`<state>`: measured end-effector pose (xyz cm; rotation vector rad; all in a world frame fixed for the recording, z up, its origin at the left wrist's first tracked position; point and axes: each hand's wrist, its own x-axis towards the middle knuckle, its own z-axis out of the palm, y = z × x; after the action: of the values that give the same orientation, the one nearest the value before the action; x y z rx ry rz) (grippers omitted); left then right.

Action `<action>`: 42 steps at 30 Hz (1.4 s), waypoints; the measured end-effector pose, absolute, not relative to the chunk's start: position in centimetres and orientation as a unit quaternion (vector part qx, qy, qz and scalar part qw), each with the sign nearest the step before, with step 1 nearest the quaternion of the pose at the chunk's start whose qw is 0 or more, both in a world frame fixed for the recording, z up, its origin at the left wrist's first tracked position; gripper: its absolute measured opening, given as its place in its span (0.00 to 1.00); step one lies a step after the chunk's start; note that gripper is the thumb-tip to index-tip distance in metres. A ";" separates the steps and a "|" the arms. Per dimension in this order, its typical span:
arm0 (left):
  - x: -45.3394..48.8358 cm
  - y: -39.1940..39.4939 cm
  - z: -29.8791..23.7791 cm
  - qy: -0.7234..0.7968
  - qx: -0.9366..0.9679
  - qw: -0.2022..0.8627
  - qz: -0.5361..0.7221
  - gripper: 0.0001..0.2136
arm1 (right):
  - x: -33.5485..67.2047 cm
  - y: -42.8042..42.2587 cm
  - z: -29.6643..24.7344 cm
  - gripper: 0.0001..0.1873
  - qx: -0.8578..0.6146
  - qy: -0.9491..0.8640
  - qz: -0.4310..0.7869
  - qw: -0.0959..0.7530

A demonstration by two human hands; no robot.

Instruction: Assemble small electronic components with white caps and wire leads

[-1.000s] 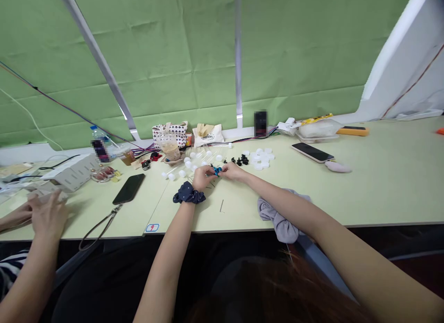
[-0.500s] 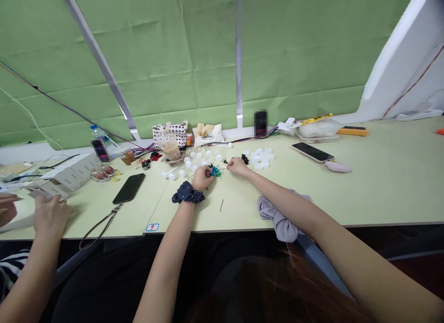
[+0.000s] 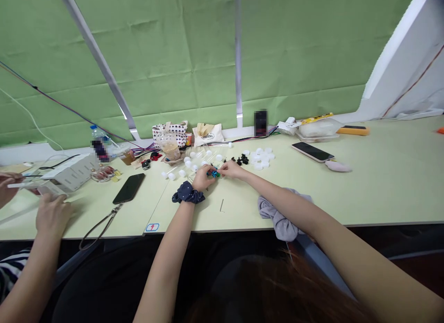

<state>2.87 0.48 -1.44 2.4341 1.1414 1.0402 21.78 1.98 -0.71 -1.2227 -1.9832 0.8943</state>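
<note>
Small shiny blue and green pieces (image 3: 214, 173) are at the fingertips of my left hand (image 3: 203, 178), which is curled closed around their near side. Their exact kind is too small to make out. From the right, my right hand (image 3: 231, 170) pinches at the same pieces, its fingertips almost meeting the left ones; what lies in that pinch is hidden. Just beyond the right hand lie several small black parts (image 3: 243, 160) and a group of white round caps (image 3: 262, 158). Clear tubes with white caps (image 3: 194, 162) lie behind my left hand. A thin L-shaped metal rod (image 3: 222, 205) rests nearer the table edge.
A grey cloth (image 3: 277, 216) lies under my right forearm. Phones (image 3: 129, 189) flank the work area, with a plastic cup (image 3: 169, 149), patterned bag (image 3: 180, 131) and plastic container (image 3: 319, 131) toward the back. At left, a co-worker's hands (image 3: 52, 214) are beside white boxes (image 3: 74, 172).
My right hand has moved left from beside the black parts to the blue and green pieces at my left fingertips. The co-worker's far hand has risen, holding a pale strip.
</note>
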 end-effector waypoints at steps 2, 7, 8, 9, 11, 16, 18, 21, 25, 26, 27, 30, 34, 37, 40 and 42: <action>2.9 0.5 -1.5 0.395 0.834 0.139 0.358 0.14 | 21.8 1.8 -0.5 0.14 -0.452 -0.747 0.363 0.325; 2.7 0.6 -1.6 0.411 0.814 0.146 0.384 0.14 | 22.1 1.4 0.3 0.12 -0.464 -0.696 0.429 0.340; 2.7 0.6 -1.6 0.415 0.810 0.144 0.388 0.14 | 22.2 1.4 0.4 0.12 -0.464 -0.685 0.445 0.342; 2.7 0.6 -1.6 0.418 0.809 0.142 0.389 0.14 | 22.2 1.4 0.5 0.12 -0.463 -0.676 0.461 0.343; 2.7 0.6 -1.6 0.419 0.811 0.141 0.382 0.14 | 22.2 1.5 0.4 0.14 -0.457 -0.663 0.481 0.347; 2.8 0.5 -1.5 0.421 0.819 0.121 0.371 0.06 | 22.2 1.4 0.3 0.15 -0.438 -0.668 0.490 0.349; 2.8 0.6 -1.5 0.425 0.818 0.124 0.366 0.09 | 22.2 1.3 0.4 0.15 -0.434 -0.672 0.487 0.351; 2.6 0.5 -1.2 0.431 0.816 0.135 0.360 0.11 | 22.4 1.2 0.6 0.14 -0.427 -0.679 0.478 0.358; 2.6 0.0 -0.6 0.420 0.803 0.176 0.386 0.12 | 22.6 1.5 0.4 0.12 -0.416 -0.683 0.459 0.387; 2.6 -0.1 -0.5 0.417 0.796 0.194 0.395 0.13 | 22.7 1.6 0.3 0.12 -0.413 -0.681 0.459 0.393; 2.6 -0.1 -0.4 0.415 0.788 0.213 0.403 0.13 | 22.7 1.7 0.2 0.13 -0.411 -0.678 0.463 0.396; 2.6 0.1 -0.4 0.403 0.758 0.275 0.433 0.15 | 22.5 1.9 0.2 0.16 -0.417 -0.653 0.486 0.403; 2.3 0.8 -0.8 0.383 0.716 0.335 0.478 0.16 | 22.1 2.2 0.4 0.06 -0.466 -0.602 0.484 0.431; 2.0 1.1 -0.9 0.382 0.698 0.337 0.503 0.15 | 21.8 2.3 0.5 0.04 -0.473 -0.599 0.481 0.431; 1.9 1.2 -0.8 0.376 0.686 0.349 0.516 0.16 | 21.7 2.0 0.7 0.07 -0.429 -0.620 0.499 0.428; 2.1 1.1 -0.6 0.375 0.671 0.365 0.525 0.16 | 21.6 1.5 0.7 0.08 -0.389 -0.639 0.522 0.410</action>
<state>2.05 1.10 -0.65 1.7253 0.9647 1.3512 21.63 1.49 0.74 -0.9799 -1.6077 1.3148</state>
